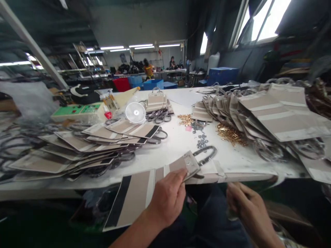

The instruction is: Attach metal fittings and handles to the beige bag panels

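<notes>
Mark (137, 112) at the hub of the white fan (130, 112), too small to read. Blurred markings, equally unreadable, on the green-topped box (74, 111) and on the small red-and-white container (107, 113) nearby. Tiny pale detail near the handle end of the beige striped panel (136, 198), likewise beyond reading.

Left forearm in from the bottom edge, slanting up and to the right. Left hand (168, 196) back upward, fingers bent over and closed on the striped panel, close to its dark handle (207, 155). Panel held aslant across the near edge of the white table (176, 146): handle end over the tabletop, black-banded end out beyond the edge, lower and to the left.

Right forearm rising from the lower right corner, tilted leftward. Right hand (244, 203) apart from the panel, to the right of the dark-clothed lap (212, 220), just in front of the table edge; fingers curled in, narrow. Cannot tell whether holding anything, because of blur.

Beyond the hands, gold-coloured pieces (231, 134) in a heap, with silvery pieces (202, 142) and a pink scrap (188, 128) near. Similar panels piled left (100, 141) and right (274, 110).
</notes>
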A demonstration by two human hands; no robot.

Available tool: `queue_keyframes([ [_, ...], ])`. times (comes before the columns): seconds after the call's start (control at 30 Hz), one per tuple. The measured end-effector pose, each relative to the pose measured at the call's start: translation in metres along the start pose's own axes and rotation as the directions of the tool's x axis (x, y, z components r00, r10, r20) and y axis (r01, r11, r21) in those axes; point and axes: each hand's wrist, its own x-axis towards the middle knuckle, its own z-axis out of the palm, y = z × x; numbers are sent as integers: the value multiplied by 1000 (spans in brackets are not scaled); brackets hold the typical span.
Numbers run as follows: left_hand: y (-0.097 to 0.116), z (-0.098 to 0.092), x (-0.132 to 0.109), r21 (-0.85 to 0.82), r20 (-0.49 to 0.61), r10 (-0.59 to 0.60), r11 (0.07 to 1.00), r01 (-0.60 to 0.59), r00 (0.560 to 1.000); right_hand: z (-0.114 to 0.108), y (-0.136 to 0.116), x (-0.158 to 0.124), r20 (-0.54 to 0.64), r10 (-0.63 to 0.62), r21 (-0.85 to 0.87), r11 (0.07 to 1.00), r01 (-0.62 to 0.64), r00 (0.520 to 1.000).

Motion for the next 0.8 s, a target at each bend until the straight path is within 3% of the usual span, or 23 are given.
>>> queue_keyframes([
  [0.07, 19, -29, 0, -305, -127, -188, 942, 142, 974, 11, -6, 9, 1, 75, -17, 997, -75, 997],
  [0.13, 34, -52, -7, -573, -222, -406, 790, 218, 887, 25, -26, 23, 40, -3, -7, 1000, 3, 999],
  [0.23, 49, -73, -24, -764, -362, -604, 628, 145, 710, 43, -77, 36, 148, -220, 84, 974, 209, 964],
  [0.27, 54, -77, -28, -792, -381, -629, 600, 111, 677, 46, -95, 37, 186, -275, 122, 959, 256, 943],
  [0.3, 58, -80, -32, -816, -376, -639, 571, 86, 671, 48, -112, 35, 214, -322, 158, 943, 293, 922],
  [0.4, 71, -86, -33, -866, -302, -595, 498, 47, 745, 48, -147, 27, 199, -396, 210, 911, 355, 897],
  [0.5, 79, -90, -25, -859, -272, -529, 510, 45, 804, 43, -157, 23, 188, -330, 187, 937, 296, 925],
  [0.67, 77, -81, -5, -783, -294, -449, 619, 57, 844, 38, -141, 32, 218, -212, 189, 967, 172, 953],
  [0.8, 62, -61, 10, -799, -294, -428, 601, 26, 855, 42, -117, 48, 212, -130, 285, 956, 66, 969],
])
